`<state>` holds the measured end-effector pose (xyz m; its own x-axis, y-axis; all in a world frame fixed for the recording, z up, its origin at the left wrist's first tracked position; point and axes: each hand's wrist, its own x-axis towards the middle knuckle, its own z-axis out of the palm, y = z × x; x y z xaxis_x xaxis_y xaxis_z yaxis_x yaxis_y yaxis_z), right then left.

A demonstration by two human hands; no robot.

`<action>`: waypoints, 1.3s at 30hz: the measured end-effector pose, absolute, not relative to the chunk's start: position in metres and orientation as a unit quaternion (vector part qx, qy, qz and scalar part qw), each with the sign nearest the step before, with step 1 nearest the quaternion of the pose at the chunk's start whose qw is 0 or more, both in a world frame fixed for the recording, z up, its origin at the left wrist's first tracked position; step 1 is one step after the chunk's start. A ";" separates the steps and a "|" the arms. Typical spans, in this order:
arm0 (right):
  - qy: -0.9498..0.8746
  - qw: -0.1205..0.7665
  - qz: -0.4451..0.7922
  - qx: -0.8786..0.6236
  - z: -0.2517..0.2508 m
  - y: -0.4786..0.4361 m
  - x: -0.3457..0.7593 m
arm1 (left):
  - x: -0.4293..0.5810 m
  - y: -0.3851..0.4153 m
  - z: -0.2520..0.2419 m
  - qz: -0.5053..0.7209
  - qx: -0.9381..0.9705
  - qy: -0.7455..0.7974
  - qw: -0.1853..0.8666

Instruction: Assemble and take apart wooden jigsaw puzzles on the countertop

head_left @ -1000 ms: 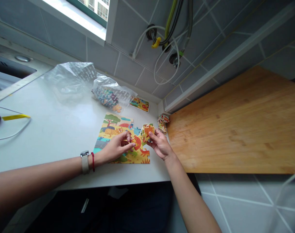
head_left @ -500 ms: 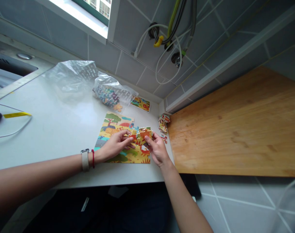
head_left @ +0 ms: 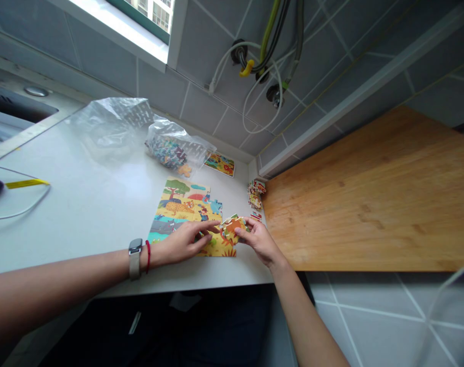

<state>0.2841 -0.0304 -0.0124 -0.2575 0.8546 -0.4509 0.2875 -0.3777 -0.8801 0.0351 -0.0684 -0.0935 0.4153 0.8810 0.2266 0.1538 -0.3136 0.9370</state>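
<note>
1. Two bare hands work low over a part-built jigsaw puzzle (head_left: 180,216) on a white worktop (head_left: 82,239); head view throughout.
2. Left hand (head_left: 184,243): palm down, fingers extended and loosely spread, over the puzzle's lower part. It reaches the edge of a loose cluster of jigsaw pieces (head_left: 232,229). No grip visible; contact looks light.
3. Right hand (head_left: 259,240): half closed, with thumb and fingers holding the cluster from its right side. The cluster sits at the puzzle's right side, over or against the lower right area; cannot tell whether it rests on the worktop.
4. Beyond the puzzle lies a transparent plastic bag (head_left: 174,150) holding more pieces, with a small printed picture card (head_left: 219,164) just beside it. A small pile of loose pieces (head_left: 255,193) sits at the wall, near the right hand. A bamboo board (head_left: 369,204) lies to the right.
5. Judgement: the step in hand appears to be fitting the cluster into the gap at the puzzle's right side. The next move seems to call for lining up its tabs with the neighbouring pieces, then pressing it flat.
</note>
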 end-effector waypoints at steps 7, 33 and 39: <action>-0.644 0.067 0.470 -0.600 -0.020 -0.030 0.304 | 0.039 -0.070 -0.103 0.447 0.688 0.358 0.446; -0.465 0.130 0.606 -0.633 -0.015 -0.046 0.247 | 0.039 -0.065 -0.111 0.510 0.632 0.427 0.398; -0.456 0.084 0.536 -0.705 -0.013 -0.044 0.225 | 0.040 -0.063 -0.112 0.517 0.629 0.421 0.399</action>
